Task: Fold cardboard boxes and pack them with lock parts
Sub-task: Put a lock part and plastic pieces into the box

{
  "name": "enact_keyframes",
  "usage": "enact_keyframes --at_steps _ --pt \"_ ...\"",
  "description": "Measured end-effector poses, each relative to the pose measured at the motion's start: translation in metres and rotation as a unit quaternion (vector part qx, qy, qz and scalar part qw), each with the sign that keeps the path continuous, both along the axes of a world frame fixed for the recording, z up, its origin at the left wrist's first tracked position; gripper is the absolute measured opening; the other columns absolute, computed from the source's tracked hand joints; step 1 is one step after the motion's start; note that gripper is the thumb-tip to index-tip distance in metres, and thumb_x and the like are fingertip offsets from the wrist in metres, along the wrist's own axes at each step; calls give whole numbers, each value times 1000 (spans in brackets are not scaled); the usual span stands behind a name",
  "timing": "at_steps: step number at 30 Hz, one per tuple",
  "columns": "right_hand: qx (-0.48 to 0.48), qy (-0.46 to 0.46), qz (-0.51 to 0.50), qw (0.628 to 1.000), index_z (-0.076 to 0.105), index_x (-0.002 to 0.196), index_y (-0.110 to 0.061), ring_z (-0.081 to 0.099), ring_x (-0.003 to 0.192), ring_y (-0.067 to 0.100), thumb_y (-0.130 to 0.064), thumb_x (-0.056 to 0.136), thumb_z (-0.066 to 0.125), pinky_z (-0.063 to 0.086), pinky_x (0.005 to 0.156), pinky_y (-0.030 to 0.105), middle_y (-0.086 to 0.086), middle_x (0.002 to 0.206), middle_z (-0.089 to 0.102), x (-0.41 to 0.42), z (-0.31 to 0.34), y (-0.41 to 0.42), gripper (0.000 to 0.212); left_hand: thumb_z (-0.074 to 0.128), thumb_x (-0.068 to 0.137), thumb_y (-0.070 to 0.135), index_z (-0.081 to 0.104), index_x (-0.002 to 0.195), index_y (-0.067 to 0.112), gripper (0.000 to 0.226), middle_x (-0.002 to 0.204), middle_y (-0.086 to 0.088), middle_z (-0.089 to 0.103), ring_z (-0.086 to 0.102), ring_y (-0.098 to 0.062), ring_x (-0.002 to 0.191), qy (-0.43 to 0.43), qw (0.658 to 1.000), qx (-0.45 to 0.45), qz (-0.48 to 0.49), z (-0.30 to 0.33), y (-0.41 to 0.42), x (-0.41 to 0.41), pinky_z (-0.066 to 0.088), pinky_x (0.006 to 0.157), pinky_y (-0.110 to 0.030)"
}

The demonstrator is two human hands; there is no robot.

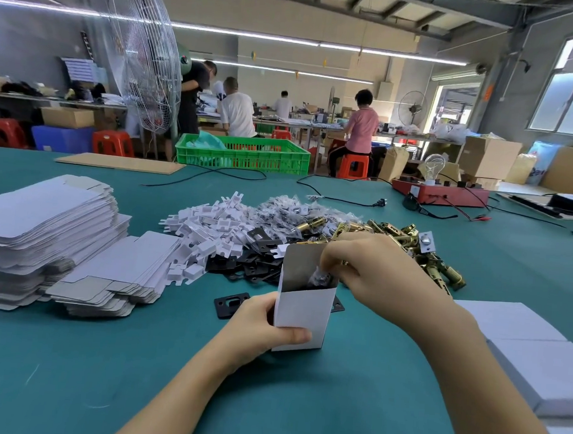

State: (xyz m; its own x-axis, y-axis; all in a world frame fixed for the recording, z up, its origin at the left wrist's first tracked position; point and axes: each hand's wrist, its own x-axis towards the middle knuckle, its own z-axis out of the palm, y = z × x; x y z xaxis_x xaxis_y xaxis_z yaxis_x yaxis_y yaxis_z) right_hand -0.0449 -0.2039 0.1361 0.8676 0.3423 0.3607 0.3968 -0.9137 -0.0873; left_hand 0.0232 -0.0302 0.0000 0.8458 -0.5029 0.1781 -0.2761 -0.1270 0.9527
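Far left on the green counter (64,370): tall stack of flat blanks (37,226), a lower slumped stack (122,273) beside it. Next right, a heap of white inserts (210,225), then black plates (251,258), one loose plate (230,303) lying near the left hand. Behind these, bagged parts (295,210); brass latches (422,250) piled to the right.

Centre: left hand (256,333) grips the lower part of the box (305,316), thumb across the front face, fingers round the far side. Box stands upright on the counter, top open, rear flap up. Right hand (379,274) reaches over the open top, fingertips curled down, pinching a small bagged part (321,277) at the mouth; whether the part rests on the box's inside cannot be told.

Right edge: closed white boxes (532,363) packed side by side. Far back: green crate (242,152), red tester (442,194) with bulb, black cables (330,196).
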Motion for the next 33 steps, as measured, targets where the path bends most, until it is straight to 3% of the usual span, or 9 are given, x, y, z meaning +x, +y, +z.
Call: enact_keyframes --at_steps 7,12,14,21,24,26,29,33 --pt "-40 21 -23 999 67 105 -23 52 98 18 -1 92 44 49 77 37 -4 103 59 1 -5 16 34 83 59 36 72 104 32 46 104 4 74 68 -17 102 3 1000 -5 -3 0 0 0 54 90 -37" --pt "74 -39 1 996 55 105 -16 55 77 21 -8 91 56 48 70 43 0 89 65 -3 -1 15 16 83 63 29 71 106 29 44 103 6 74 68 -12 100 2 1000 -3 -4 0 0 0 54 86 -27" --pt "68 -57 24 996 58 97 -14 55 73 20 -7 88 57 48 67 42 0 83 65 -3 -3 19 12 82 64 27 71 106 28 43 102 6 74 69 -11 98 4 1000 -4 -3 0 0 0 54 81 -23" --pt "111 -27 68 991 67 88 -15 61 77 14 -6 85 62 48 71 30 -6 79 66 7 -25 33 11 82 64 28 69 97 27 36 89 13 73 67 -3 84 12 1000 -5 -3 1 1 -1 46 65 -12" --pt "166 -20 87 982 68 88 -11 60 72 5 0 86 62 46 67 14 -10 75 64 6 -21 28 12 83 63 29 70 101 29 41 95 12 74 68 -5 89 19 1000 -13 -9 0 1 0 48 70 -15" --pt "197 -49 57 977 69 89 -10 62 73 7 0 85 63 48 69 18 -4 78 68 5 -16 20 12 84 61 33 71 105 31 46 102 7 74 69 -10 97 23 999 -20 -12 -1 1 0 51 76 -20" --pt "167 -34 13 985 69 93 -13 64 77 10 -2 86 61 49 73 23 -3 84 70 3 -6 6 15 83 60 36 71 102 40 44 103 8 74 69 -10 99 19 999 -22 -17 0 1 1 54 80 -22" --pt "110 29 32 993 71 95 -15 64 82 7 0 89 56 49 76 21 -5 88 71 -1 -2 2 22 83 59 37 71 101 41 44 101 9 74 68 -8 97 20 999 -19 -16 -1 0 2 52 78 -20"
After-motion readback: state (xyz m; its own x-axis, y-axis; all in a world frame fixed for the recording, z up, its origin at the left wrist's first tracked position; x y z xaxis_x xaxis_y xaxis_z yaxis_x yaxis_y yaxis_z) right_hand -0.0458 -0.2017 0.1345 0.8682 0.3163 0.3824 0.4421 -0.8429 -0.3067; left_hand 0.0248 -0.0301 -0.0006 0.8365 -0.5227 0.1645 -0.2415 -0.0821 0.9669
